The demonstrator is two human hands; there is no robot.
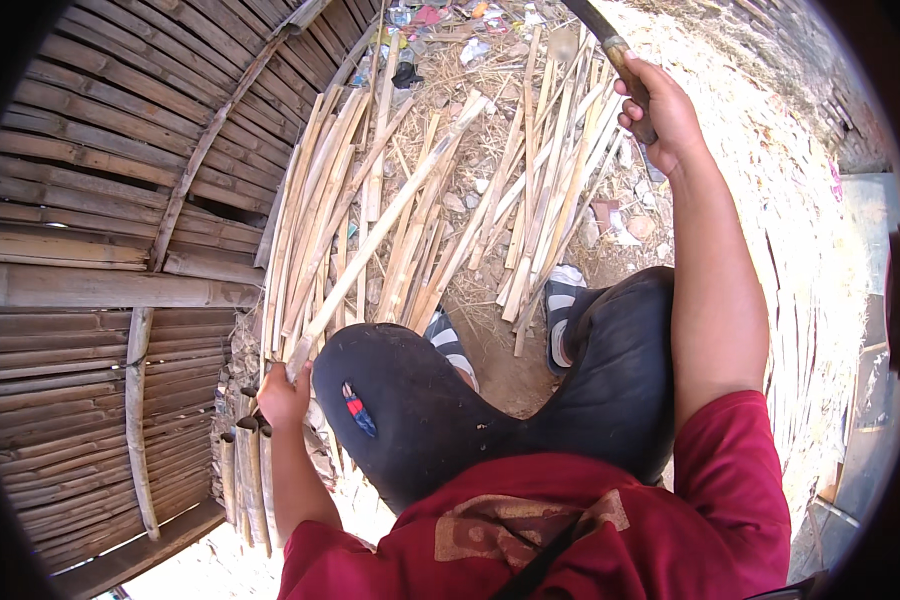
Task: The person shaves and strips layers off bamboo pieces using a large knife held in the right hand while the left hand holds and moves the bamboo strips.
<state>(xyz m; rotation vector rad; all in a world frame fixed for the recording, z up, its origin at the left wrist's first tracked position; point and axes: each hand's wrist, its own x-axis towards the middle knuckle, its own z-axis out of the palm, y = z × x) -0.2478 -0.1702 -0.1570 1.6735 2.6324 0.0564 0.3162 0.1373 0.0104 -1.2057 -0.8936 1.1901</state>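
Observation:
My left hand (pixel 285 398) is closed around the lower end of a long pale bamboo strip (pixel 390 222), beside my left knee. The strip slants up and to the right, above other strips on the ground. Raised at the upper right, my right hand (pixel 663 112) grips the wooden handle (pixel 635 92) of a large knife. Its dark blade (pixel 590 20) points up and left and runs out of the picture at the top. Blade and strip are apart. Many split bamboo strips (pixel 320 200) lie at the left, and another bunch (pixel 545 190) lies in front of my feet.
A bamboo slat wall (pixel 80 200) rises close on my left. Cut bamboo poles (pixel 245 470) stand at its foot. Litter (pixel 475 50) and dry straw cover the ground ahead. My striped shoes (pixel 560 310) are among the strips, my knees bent. A grey sheet (pixel 865 270) is at the far right.

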